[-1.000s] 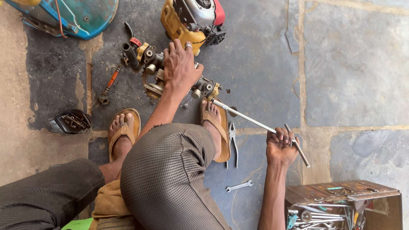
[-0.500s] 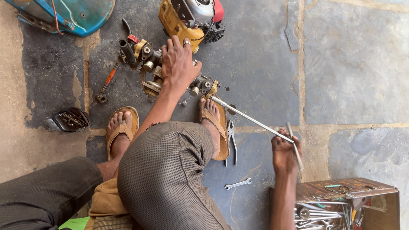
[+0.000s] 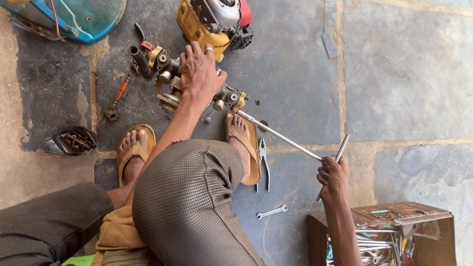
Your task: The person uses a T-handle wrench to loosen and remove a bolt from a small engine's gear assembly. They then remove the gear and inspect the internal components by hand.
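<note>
My left hand (image 3: 199, 74) lies flat, pressing down on a small metal pump assembly (image 3: 162, 66) with brass-coloured fittings on the stone floor. A long steel T-handle wrench (image 3: 281, 135) runs from the assembly's right end out to my right hand (image 3: 332, 175). That hand is closed around the wrench's cross bar, which stands nearly upright in the picture. My sandalled feet (image 3: 244, 143) rest just below the assembly, and my bent knee fills the lower middle.
A yellow and red engine (image 3: 212, 19) sits above the assembly. A teal cover (image 3: 74, 17) lies top left. An orange-handled screwdriver (image 3: 118, 96), a black tray of bolts (image 3: 74, 140), pliers (image 3: 263, 162) and a spanner (image 3: 271, 212) lie around. An open toolbox (image 3: 394, 231) stands bottom right.
My right hand has turned the wrench's cross bar from slanted to nearly upright. My left hand has stayed pressed on the assembly.
</note>
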